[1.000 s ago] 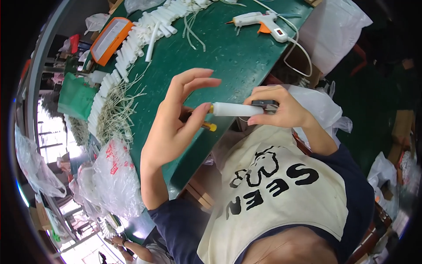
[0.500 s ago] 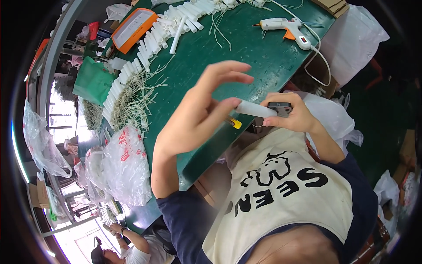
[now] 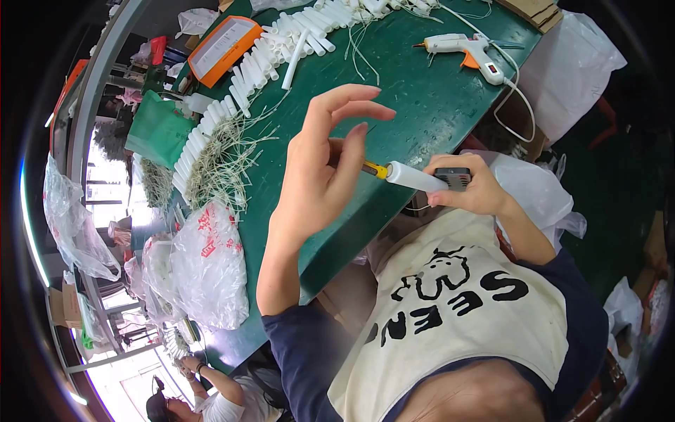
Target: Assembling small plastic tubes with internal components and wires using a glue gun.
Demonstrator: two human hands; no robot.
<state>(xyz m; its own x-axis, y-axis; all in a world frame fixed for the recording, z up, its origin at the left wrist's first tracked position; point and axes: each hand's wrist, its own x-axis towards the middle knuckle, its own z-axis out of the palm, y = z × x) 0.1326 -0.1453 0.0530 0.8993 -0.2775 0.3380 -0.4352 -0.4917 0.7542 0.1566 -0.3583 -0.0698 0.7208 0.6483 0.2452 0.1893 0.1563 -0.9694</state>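
My right hand (image 3: 474, 184) is closed around a white plastic tube (image 3: 415, 177) and a small dark grey block with a ribbed face (image 3: 453, 178). The tube points left, toward my other hand. My left hand (image 3: 320, 165) has its index and middle fingers curved out above the thumb. From under that thumb sticks a thin tool with a yellow end (image 3: 377, 170), apparently held by the folded lower fingers. Its yellow end meets the tube's open end; whether it goes inside I cannot tell. A thin pale strand hangs below the right hand.
On the green table (image 3: 330, 239) lie a long row of white tubes (image 3: 242, 81), a tangle of pale strands (image 3: 221, 165), an orange box (image 3: 223, 50) and a white glue gun (image 3: 464, 53). Plastic bags (image 3: 209, 264) stand at the left. Another person (image 3: 218, 387) works at lower left.
My left thumb has come off the tube's end and the hand has drawn back left. The tool's yellow end has risen into line with the tube. My right hand keeps its hold.
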